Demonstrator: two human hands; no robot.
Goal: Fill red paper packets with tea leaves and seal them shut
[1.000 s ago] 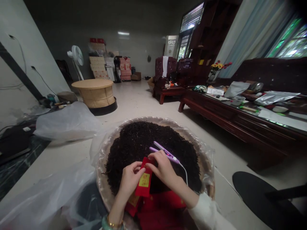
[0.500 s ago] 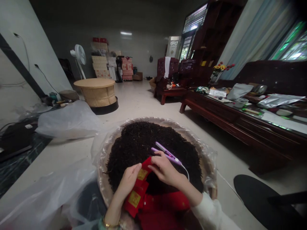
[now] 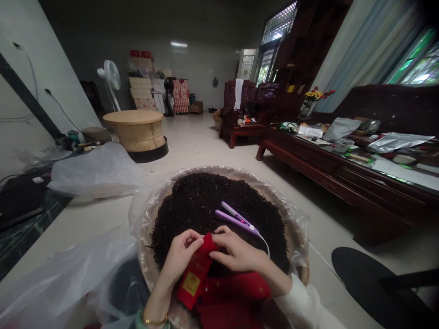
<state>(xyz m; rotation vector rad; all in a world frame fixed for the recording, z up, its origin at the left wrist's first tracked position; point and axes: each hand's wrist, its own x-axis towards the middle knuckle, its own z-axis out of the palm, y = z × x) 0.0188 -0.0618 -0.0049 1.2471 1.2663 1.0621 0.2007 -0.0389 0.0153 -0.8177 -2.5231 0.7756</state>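
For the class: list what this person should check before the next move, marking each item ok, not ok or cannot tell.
1. Left hand has the red packet: ok, finger and thumb pinch it near its upper end.
2. Right hand has it too: ok, on the opposite side.
3. Purple iron gapes: ok, its two arms stand apart.
4. Iron is hot: cannot tell; a red light glows on it, but heat doesn't show.
5. Iron kept off the dark leaves: not ok, it lies right on them, perhaps a scorching risk.
6. Cord free of the right forearm: cannot tell; it disappears behind it.
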